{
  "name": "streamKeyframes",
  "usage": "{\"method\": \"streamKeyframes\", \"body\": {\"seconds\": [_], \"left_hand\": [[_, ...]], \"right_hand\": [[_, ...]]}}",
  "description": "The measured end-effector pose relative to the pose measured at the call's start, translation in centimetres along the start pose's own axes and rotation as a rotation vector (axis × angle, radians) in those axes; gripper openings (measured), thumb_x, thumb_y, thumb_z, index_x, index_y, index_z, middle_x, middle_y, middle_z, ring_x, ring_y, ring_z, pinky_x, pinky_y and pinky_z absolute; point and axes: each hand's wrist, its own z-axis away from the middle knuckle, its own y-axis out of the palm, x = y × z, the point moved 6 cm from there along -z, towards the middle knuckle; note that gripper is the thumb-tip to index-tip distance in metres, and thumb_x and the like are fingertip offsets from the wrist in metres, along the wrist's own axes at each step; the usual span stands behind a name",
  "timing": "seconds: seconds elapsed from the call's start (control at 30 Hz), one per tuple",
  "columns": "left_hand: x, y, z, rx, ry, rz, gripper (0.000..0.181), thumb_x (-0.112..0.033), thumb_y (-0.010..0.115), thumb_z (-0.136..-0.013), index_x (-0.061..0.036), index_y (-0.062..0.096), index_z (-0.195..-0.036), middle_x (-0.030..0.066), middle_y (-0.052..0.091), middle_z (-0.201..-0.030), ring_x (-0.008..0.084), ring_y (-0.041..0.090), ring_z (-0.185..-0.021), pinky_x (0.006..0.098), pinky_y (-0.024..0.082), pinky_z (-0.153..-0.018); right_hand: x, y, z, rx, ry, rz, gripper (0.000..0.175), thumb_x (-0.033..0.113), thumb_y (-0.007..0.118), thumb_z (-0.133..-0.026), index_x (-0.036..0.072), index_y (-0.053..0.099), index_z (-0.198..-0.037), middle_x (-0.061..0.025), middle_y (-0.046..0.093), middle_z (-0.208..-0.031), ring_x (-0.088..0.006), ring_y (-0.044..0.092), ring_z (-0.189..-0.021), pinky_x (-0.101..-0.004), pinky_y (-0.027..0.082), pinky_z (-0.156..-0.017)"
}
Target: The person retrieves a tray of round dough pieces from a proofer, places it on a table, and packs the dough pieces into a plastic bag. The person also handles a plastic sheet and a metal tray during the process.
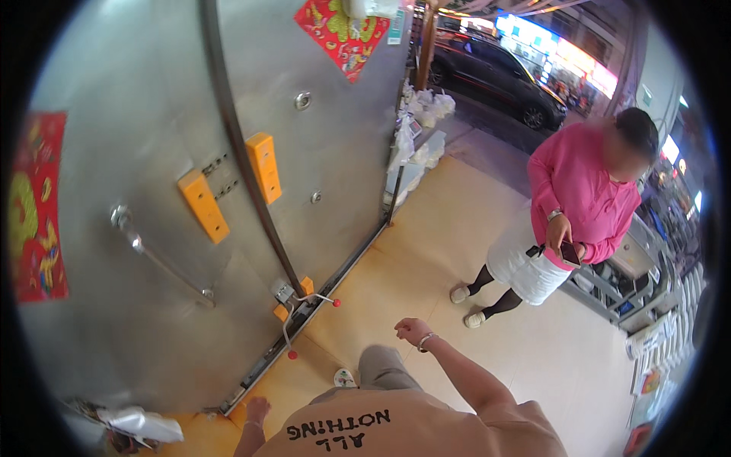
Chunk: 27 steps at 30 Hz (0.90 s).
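Note:
My right hand (pixel 413 331) hangs in front of me above the tiled floor, its fingers loosely curled and nothing visible in it. A bracelet (pixel 425 343) circles that wrist. Low on the left, my left hand (pixel 258 409) is near the metal floor track (pixel 243 389), blurred and with its fingers mostly hidden. Large brushed-metal door panels (pixel 154 143) stand to my left. They carry orange blocks (pixel 203 205), a bar handle (pixel 165 265) and bent metal levers with red ball ends (pixel 292 355). Neither hand touches the panels.
A person in a pink top (pixel 577 177) stands on the right, holding a phone (pixel 569 254). Behind them is a metal rack (pixel 634 303). White plastic bags (pixel 437 105) sit by the opening, where a dark car (pixel 497 74) is outside. Another bag (pixel 143 424) lies lower left.

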Motion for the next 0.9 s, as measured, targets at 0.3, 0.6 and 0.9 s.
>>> {"method": "streamKeyframes", "body": {"seconds": [0.3,0.6,0.9], "left_hand": [[-3.6,-27.7,-12.0,-0.471,-0.049,1.444,0.011,-0.014,0.052,-0.089,-0.0045,0.056,-0.086,0.0004,0.055,-0.073,0.0081,0.051,-0.065,0.0224,0.042,-0.059],[-10.0,-44.8,-17.7,-0.622,0.200,1.532,0.039,-0.037,0.046,-0.093,-0.0039,0.051,-0.113,0.0041,0.051,-0.111,0.0140,0.045,-0.107,0.0307,0.032,-0.096],[-19.9,-50.7,-24.1,-0.706,0.090,1.917,0.071,-0.050,0.034,-0.095,-0.0001,0.016,-0.142,0.0126,0.018,-0.149,0.0224,0.014,-0.138,0.0341,0.009,-0.112]], "right_hand": [[-5.6,-3.3,-3.3,-0.009,0.314,-0.216,0.019,0.013,0.056,-0.083,-0.001,0.065,-0.092,-0.0100,0.067,-0.075,-0.0160,0.064,-0.064,-0.0259,0.052,-0.058],[-3.6,-3.0,-9.3,0.036,0.204,-0.174,0.022,0.024,0.057,-0.082,0.004,0.066,-0.081,-0.0057,0.065,-0.064,-0.0130,0.062,-0.056,-0.0277,0.050,-0.053],[-7.8,-9.0,-5.7,-0.037,0.247,-0.394,0.018,0.014,0.061,-0.079,0.000,0.065,-0.089,-0.0093,0.066,-0.074,-0.0139,0.064,-0.062,-0.0271,0.052,-0.057]]}}
